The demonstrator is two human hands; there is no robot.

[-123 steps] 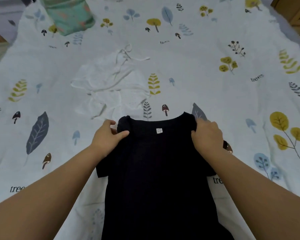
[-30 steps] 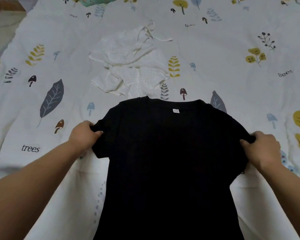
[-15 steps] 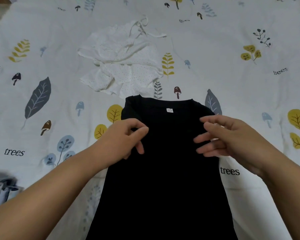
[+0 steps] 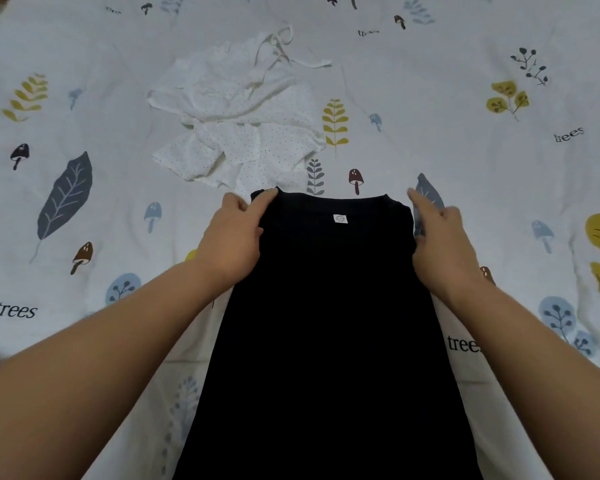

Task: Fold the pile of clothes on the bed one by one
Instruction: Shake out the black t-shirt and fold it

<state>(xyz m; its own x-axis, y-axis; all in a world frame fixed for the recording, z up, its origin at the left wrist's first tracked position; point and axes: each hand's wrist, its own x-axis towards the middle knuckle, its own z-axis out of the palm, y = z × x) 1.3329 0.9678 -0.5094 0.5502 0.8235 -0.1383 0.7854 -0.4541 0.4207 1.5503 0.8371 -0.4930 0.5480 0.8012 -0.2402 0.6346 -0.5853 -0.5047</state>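
Observation:
A black T-shirt (image 4: 329, 323) lies flat on the bed in front of me, its sleeves folded in so it forms a long narrow strip, a small white label at the neckline. My left hand (image 4: 234, 237) rests on the shirt's upper left edge, the index finger reaching to the collar corner and the thumb on the cloth. My right hand (image 4: 437, 237) lies with straight fingers along the upper right edge. A crumpled white dotted garment (image 4: 236, 123) with loose ties lies just beyond the shirt's collar.
The bed sheet (image 4: 499, 168) is white with printed leaves, mushrooms and the word "trees". It stretches wide to the left and right of the black shirt.
Both sleeves, held out wide a second ago, have been folded in over the body. My hands have since moved outward and up to the shirt's top corners.

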